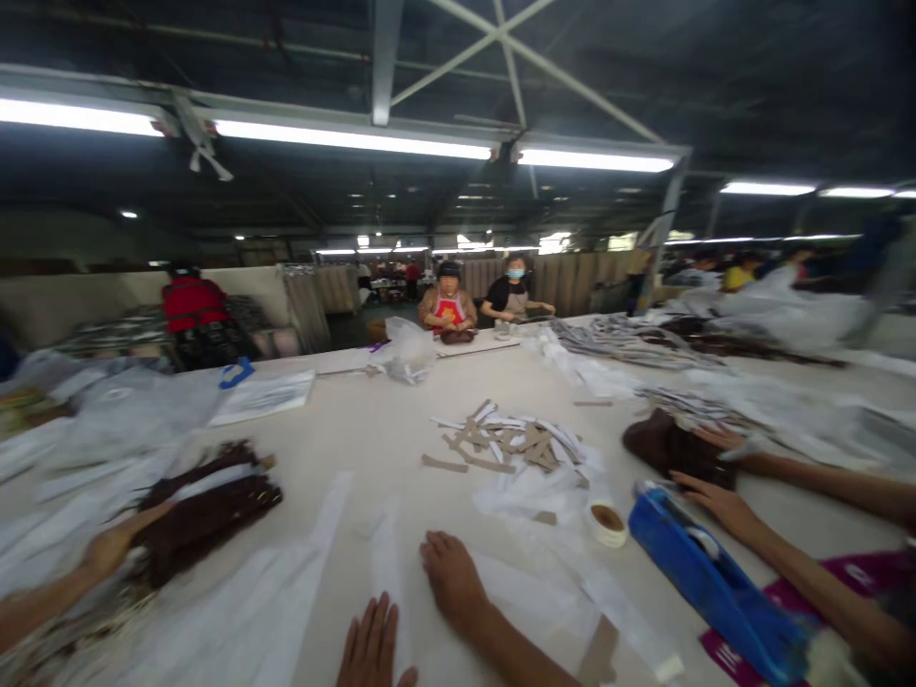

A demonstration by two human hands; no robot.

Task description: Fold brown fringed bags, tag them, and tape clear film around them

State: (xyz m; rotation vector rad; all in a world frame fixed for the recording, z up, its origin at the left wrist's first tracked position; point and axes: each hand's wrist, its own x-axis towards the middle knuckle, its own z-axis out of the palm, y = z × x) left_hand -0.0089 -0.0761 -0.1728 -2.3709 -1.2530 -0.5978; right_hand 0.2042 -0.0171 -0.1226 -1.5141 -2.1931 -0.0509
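Observation:
My left hand [370,641] lies palm down at the bottom of the view, fingers stretched out over a thin white sheet [387,553] on the pale table. Just right of it, my right hand [452,577] rests palm down on the table, with its fingers slightly bent and nothing visible in them. Beside my right hand lies a translucent white sheet [530,596], partly covered by my forearm. Farther out is a loose pile of grey-brown and white strips [526,439]. Motion blurs the picture somewhat.
A tape roll [608,523] and a blue tape dispenser [716,582] stand to the right. Co-workers' hands touch a dark brown bundle [215,515] at left and a brown piece [673,448] at right. Clear plastic [405,351] lies across the table; people sit beyond.

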